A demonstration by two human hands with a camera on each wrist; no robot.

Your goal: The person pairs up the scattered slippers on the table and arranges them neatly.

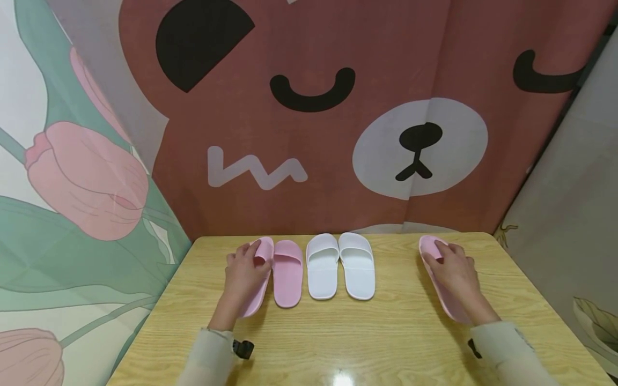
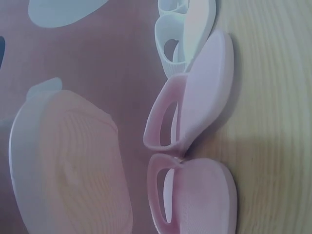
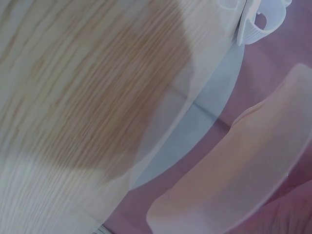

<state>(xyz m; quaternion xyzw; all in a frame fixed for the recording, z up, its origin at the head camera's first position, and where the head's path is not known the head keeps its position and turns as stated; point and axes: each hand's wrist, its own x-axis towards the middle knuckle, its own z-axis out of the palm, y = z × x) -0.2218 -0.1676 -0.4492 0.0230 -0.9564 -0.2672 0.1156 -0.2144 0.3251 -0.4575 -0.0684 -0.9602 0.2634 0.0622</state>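
My left hand (image 1: 245, 276) lies over the strap of a pink slipper (image 1: 254, 306) at the left of the row and grips it, thumb on the right side. Close beside it is a second pink slipper (image 1: 288, 284), flat on the table. Two white slippers (image 1: 322, 279) stand side by side to the right of that. Well apart at the right, my right hand (image 1: 456, 271) grips another pink slipper (image 1: 446, 300) by its strap, with the toe pointing away and slightly left. Large blurred peach shapes fill part of both wrist views, and the exact finger contact is hidden there.
The wood-grain table (image 1: 338, 338) meets a brown curtain (image 1: 386, 53) with a bear face along its back edge. A flower-patterned curtain (image 1: 96, 257) hangs at the left and a grey one (image 1: 555, 187) at the right.
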